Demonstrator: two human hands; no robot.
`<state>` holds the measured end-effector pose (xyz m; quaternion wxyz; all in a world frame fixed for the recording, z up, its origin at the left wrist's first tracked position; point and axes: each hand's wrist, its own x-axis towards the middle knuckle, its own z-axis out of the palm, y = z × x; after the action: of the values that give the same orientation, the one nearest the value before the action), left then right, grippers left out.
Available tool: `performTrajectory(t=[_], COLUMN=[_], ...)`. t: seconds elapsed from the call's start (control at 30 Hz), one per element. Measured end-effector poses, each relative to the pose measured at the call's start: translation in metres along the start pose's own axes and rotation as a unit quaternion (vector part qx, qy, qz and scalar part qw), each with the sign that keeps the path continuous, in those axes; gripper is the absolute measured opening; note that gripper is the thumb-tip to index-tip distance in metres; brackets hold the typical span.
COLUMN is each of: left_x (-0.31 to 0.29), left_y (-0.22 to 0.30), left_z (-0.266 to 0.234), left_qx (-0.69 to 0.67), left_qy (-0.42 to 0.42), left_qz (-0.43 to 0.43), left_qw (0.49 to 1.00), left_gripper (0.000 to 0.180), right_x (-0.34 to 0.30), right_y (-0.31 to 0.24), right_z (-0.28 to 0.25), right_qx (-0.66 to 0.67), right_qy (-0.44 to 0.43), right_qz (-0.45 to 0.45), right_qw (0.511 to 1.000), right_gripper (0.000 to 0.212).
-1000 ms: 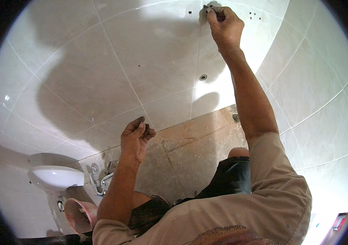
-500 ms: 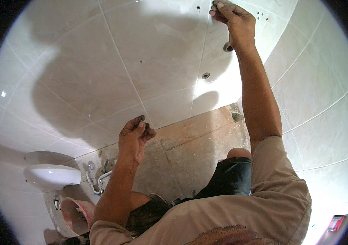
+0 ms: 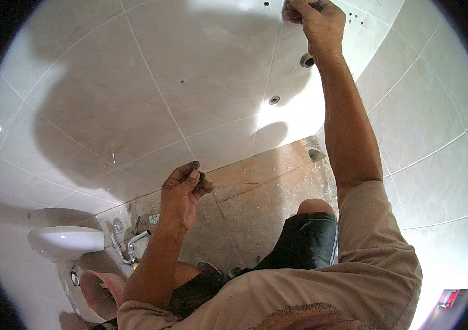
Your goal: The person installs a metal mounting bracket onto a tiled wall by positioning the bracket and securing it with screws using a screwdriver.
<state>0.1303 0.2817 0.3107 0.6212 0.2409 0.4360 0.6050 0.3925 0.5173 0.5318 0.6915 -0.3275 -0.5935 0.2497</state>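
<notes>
Raised high against the tiled wall, my right hand is closed, fingertips pressed together at a vertical grout line near the top edge of the view. Whatever it grips is hidden by the fingers and too small to name. Below its wrist a round pipe opening sits in the tile, with a smaller round fitting lower down. My left hand hovers over the floor by the wall's foot, thumb and fingers pinching a small dark lump. Dark smears mark its fingertips.
At the left are a white ceramic basin, bent chrome pipework and a reddish, dirty bucket. A hole opens in the rough floor at the corner. Several small drilled holes dot the wall beside my right hand.
My right hand has moved slightly up, its fingertips now partly at the view's edge. My left fingers have shifted a little around the dark lump. The view has tilted slightly.
</notes>
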Motion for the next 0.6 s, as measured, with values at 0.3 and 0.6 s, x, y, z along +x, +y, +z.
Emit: performTrajectory(t=[0.3,0.6], left_x=[-0.001,-0.02], left_y=[0.004,0.001], left_z=[-0.003,0.002], left_qx=[0.0,0.017], left_qy=[0.018,0.007], left_qz=[0.006,0.006], left_qw=[1.0,1.0], left_gripper=[0.029,0.031], right_x=[-0.001,0.001], right_y=[-0.005,0.001], right_z=[0.0,0.011], right_qx=[0.022,-0.028], right_qy=[0.003,-0.017], right_qz=[0.005,-0.006], right_qw=[1.0,0.999], right_gripper=[0.009,0.006])
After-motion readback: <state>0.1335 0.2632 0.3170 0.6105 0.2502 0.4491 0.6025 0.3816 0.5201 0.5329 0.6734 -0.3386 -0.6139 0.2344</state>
